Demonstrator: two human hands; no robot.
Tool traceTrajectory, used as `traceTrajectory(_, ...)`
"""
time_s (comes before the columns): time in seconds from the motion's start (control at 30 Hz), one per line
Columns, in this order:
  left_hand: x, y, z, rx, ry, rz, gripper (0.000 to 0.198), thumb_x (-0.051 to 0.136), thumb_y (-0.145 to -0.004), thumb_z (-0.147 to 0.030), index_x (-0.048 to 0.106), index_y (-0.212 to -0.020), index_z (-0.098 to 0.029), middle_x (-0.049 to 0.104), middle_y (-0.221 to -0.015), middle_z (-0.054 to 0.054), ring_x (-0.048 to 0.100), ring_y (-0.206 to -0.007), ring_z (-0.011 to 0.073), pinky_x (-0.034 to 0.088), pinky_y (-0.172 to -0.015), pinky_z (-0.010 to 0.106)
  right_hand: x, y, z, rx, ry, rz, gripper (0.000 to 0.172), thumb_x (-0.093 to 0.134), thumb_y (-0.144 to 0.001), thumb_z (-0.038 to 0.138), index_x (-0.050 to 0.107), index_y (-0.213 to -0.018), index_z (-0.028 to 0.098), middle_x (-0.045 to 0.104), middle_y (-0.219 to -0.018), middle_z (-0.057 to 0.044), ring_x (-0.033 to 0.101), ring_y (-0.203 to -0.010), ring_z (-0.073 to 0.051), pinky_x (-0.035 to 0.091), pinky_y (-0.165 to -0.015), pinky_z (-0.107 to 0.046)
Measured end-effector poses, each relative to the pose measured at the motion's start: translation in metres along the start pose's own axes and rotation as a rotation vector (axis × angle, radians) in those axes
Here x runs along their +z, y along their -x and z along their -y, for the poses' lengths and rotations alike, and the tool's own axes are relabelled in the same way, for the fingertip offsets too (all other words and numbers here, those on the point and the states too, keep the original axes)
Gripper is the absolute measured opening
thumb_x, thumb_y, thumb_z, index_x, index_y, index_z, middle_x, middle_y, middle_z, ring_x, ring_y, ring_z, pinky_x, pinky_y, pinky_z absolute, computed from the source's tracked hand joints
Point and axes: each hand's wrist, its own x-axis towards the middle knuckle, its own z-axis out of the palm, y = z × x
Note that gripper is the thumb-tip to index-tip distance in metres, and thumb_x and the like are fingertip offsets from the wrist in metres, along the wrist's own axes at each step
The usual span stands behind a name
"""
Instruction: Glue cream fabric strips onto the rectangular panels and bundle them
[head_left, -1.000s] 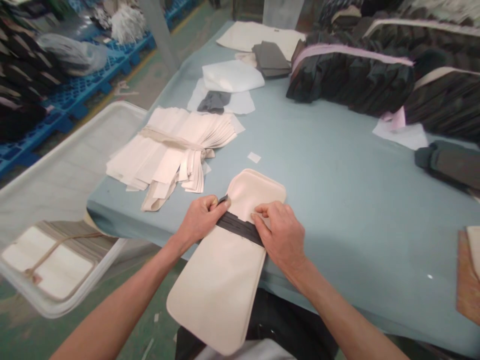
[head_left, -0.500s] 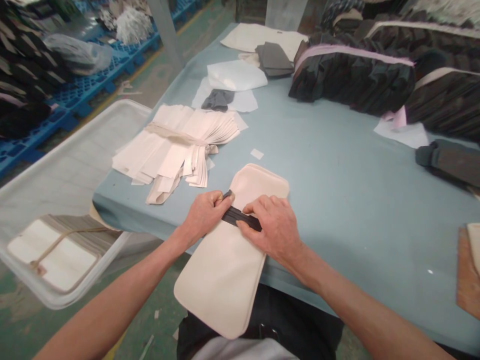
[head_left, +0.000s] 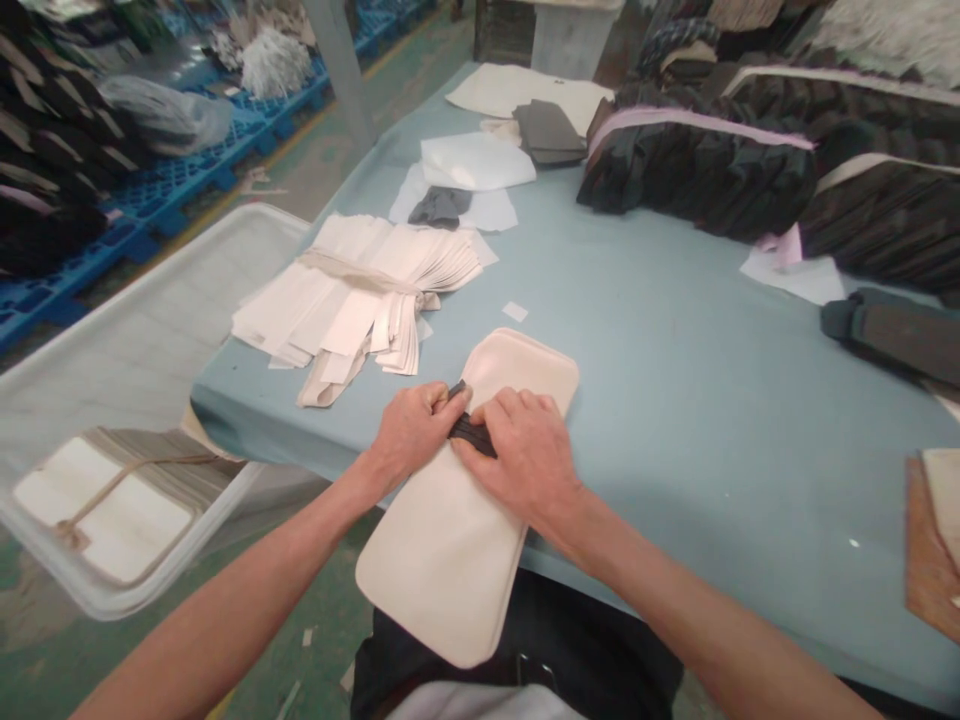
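Observation:
A stack of cream, round-cornered flat panels (head_left: 450, 550) lies slantwise over the table's near edge, its lower end jutting out towards my body. Around its middle runs a dark folded fabric strip (head_left: 472, 434). My left hand (head_left: 416, 425) pinches the strip's end at the stack's left edge, thumb on top. My right hand (head_left: 525, 445) is closed over the strip further right, fingers and thumb gripping it and covering its right part. Both hands rest against the panels. The underside of the stack is hidden.
A tied bundle of cream strips (head_left: 360, 290) lies left on the blue-covered table (head_left: 675, 400). Dark fabric bundles (head_left: 697, 170) line the back right. At left stands a white bin (head_left: 135, 590) holding a tied stack of panels. White sheets (head_left: 480, 160) lie behind.
My right hand has slid left along the dark strip, closer to my left hand, covering more of it. The left hand keeps its pinch. The view has shifted slightly.

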Motion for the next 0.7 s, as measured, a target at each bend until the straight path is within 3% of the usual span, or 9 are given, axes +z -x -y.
traceTrajectory(0.13, 0.0, 0.001, -0.001, 0.006, -0.033, -0.003, 0.053, 0.054, -0.095, -0.054, 0.031, -0.058, -0.023, 0.031, -0.054, -0.006, 0.029, -0.056, 0.0125, 0.02, -0.06, 0.033, 0.005, 0.001, 0.009, 0.051, -0.017, 0.023, 0.016, 0.077, -0.092, 0.036, 0.071, -0.092, 0.021, 0.071, -0.09, -0.005, 0.061, -0.09, -0.027, 0.034, -0.084, -0.042)
traceTrajectory(0.47, -0.002, -0.001, -0.005, 0.011, -0.049, 0.003, 0.053, 0.052, -0.095, -0.053, 0.032, -0.058, -0.023, 0.032, -0.054, -0.005, 0.03, -0.056, 0.0127, 0.021, -0.06, 0.033, -0.02, 0.018, -0.017, 0.007, 0.001, 0.099, 0.023, 0.081, -0.091, 0.037, 0.068, -0.08, 0.022, 0.071, -0.086, -0.004, 0.06, -0.085, -0.025, 0.032, -0.08, -0.04)
traceTrajectory(0.7, -0.002, 0.0, -0.006, 0.012, -0.04, 0.013, 0.053, 0.052, -0.095, -0.053, 0.032, -0.058, -0.022, 0.033, -0.053, -0.005, 0.03, -0.057, 0.0128, 0.021, -0.06, 0.033, -0.008, 0.013, -0.016, 0.057, -0.014, -0.012, 0.025, 0.079, -0.094, 0.044, 0.069, -0.091, 0.021, 0.071, -0.087, -0.005, 0.062, -0.084, -0.027, 0.037, -0.079, -0.042)
